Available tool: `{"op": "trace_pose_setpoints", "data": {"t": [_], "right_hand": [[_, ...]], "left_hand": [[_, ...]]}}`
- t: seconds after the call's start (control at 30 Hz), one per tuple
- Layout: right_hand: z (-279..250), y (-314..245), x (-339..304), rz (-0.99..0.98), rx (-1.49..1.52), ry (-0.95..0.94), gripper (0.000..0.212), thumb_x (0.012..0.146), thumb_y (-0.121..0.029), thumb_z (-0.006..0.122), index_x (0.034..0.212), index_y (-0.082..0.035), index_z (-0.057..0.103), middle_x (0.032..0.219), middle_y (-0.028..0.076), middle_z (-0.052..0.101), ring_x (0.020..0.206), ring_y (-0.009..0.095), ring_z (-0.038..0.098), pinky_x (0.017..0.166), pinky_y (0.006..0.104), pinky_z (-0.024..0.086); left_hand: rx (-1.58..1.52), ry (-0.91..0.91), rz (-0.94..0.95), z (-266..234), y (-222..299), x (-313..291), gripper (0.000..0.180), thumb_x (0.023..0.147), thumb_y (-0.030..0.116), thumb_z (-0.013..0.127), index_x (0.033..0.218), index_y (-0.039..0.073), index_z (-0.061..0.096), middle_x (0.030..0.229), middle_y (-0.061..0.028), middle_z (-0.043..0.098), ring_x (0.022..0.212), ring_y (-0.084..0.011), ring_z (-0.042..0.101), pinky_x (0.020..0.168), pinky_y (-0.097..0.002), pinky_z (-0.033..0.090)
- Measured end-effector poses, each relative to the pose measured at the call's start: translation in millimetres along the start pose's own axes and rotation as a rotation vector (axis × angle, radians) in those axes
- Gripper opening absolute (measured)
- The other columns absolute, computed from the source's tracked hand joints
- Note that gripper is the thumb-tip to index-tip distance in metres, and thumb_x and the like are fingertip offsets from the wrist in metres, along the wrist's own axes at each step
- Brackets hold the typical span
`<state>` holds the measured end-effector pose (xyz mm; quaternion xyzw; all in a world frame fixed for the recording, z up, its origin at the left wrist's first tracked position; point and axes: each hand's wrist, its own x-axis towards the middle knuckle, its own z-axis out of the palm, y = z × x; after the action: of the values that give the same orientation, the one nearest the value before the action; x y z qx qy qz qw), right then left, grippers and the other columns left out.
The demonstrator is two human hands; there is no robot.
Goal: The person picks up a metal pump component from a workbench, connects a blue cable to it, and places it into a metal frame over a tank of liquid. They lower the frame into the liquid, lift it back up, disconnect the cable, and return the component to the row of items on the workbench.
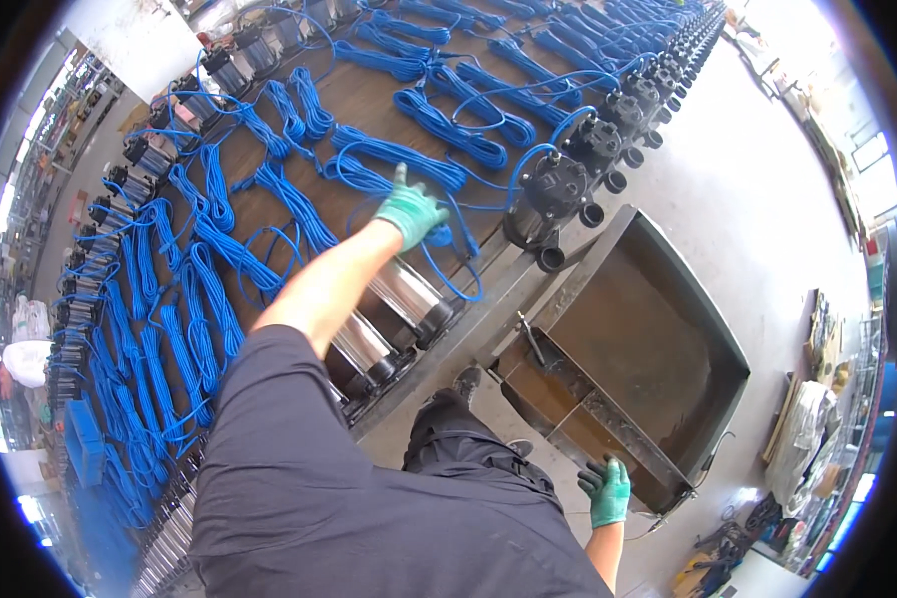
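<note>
My left hand (411,211), in a green glove, reaches over the bench with its fingers apart. It is beside a coiled blue cable (394,159), and I cannot tell whether it touches the cable. A loose loop of blue cable (481,284) hangs past the hand near the bench edge. Below it lie shiny metal cylinders (409,297) with black ends. Close by stands a black-topped pump (553,194) with a round outlet. My right hand (608,492), also green-gloved, hangs beside a water-filled metal tank (703,344), its fingers loosely bent and apart, holding nothing.
Many blue cable coils (214,269) cover the brown bench (364,95). A row of pumps (623,110) runs along its right edge, another row (135,154) along the left. A blue crate (83,439) sits at the left. Wrapped material (807,434) lies at the far right.
</note>
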<state>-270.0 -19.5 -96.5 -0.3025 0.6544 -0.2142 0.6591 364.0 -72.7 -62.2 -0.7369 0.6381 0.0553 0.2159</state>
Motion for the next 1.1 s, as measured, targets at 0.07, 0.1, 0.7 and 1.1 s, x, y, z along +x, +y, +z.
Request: {"op": "trace_pose_setpoints", "data": {"t": [0.07,0.1,0.7,1.1], "right_hand": [[-19,10,-2,-0.003,0.056,0.056,0.046,0.105,-0.039,0.054,0.138,-0.007,0.051,0.111,0.023,0.068,0.082,0.031,0.072,0.069,0.0405,0.06],[-26,13,-2,0.005,0.065,0.071,0.048,0.105,-0.04,0.054,0.139,-0.007,0.05,0.11,0.023,0.068,0.08,0.03,0.071,0.068,0.0405,0.06],[12,-12,10,-0.07,0.018,-0.025,0.043,0.106,-0.034,0.054,0.137,-0.005,0.052,0.109,0.02,0.068,0.083,0.027,0.071,0.071,0.0385,0.061],[-24,50,-25,0.018,0.204,0.103,0.04,0.107,-0.031,0.05,0.136,-0.002,0.05,0.11,0.022,0.067,0.083,0.03,0.072,0.07,0.0398,0.061]], "left_hand": [[0.015,0.114,-0.018,-2,-20,-19,0.036,0.097,0.017,0.054,0.129,0.028,0.068,0.126,-0.0019,0.068,0.132,-0.0281,0.055,0.118,-0.0748,0.01],[0.055,0.109,-0.047,-13,-30,-32,0.038,0.096,0.016,0.054,0.129,0.028,0.067,0.124,-0.0024,0.068,0.132,-0.0281,0.055,0.118,-0.0745,0.011],[-1.013,0.401,-0.034,-108,58,-2,0.046,0.102,0.043,0.058,0.114,0.001,0.071,0.101,-0.0238,0.072,0.096,-0.0396,0.069,0.087,-0.0436,0.053],[-1.808,0.798,-0.086,-122,153,72,0.048,0.106,0.044,0.054,0.085,0.003,0.066,0.066,-0.0003,0.055,0.064,-0.0104,0.047,0.059,-0.0336,0.041]]}}
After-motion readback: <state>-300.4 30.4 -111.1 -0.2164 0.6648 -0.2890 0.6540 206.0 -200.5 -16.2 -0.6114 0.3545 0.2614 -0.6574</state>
